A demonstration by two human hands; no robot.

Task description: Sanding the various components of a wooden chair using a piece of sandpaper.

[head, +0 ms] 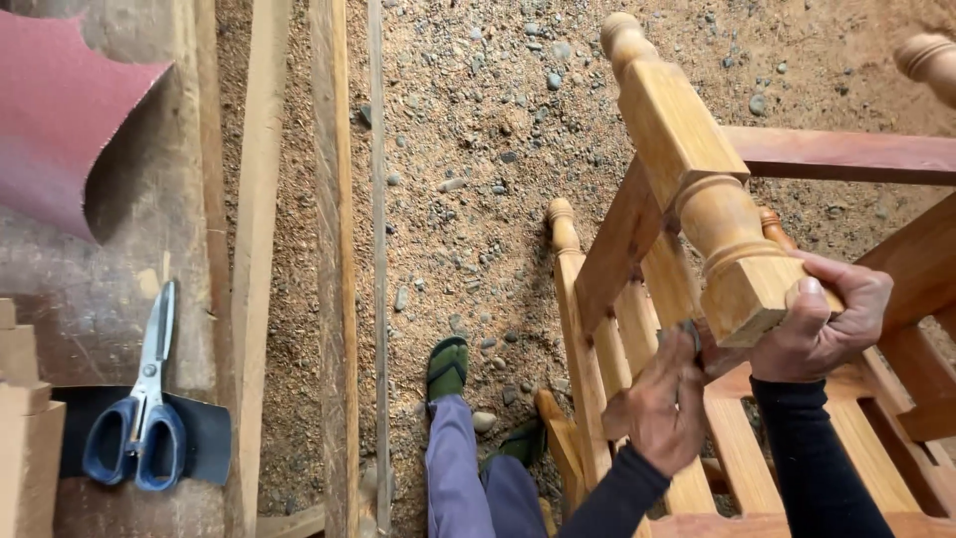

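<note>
A wooden chair frame [637, 229] with turned legs lies upturned in front of me over the gravel ground. My right hand [825, 321] grips the square end of the nearest turned leg [697, 169]. My left hand [662, 403] is closed on a small dark piece of sandpaper [687, 334] pressed against the wood just under that leg's end. Both forearms wear dark sleeves. My legs in purple trousers and green sandals [447, 367] stand below the frame.
A workbench [149, 209] at the left carries blue-handled scissors [139, 408] on a dark sheet, a curled red sandpaper sheet [55, 110] and light wooden blocks [25, 418]. Long wooden planks [334, 249] lie alongside. Sawdust and pebbles cover the ground.
</note>
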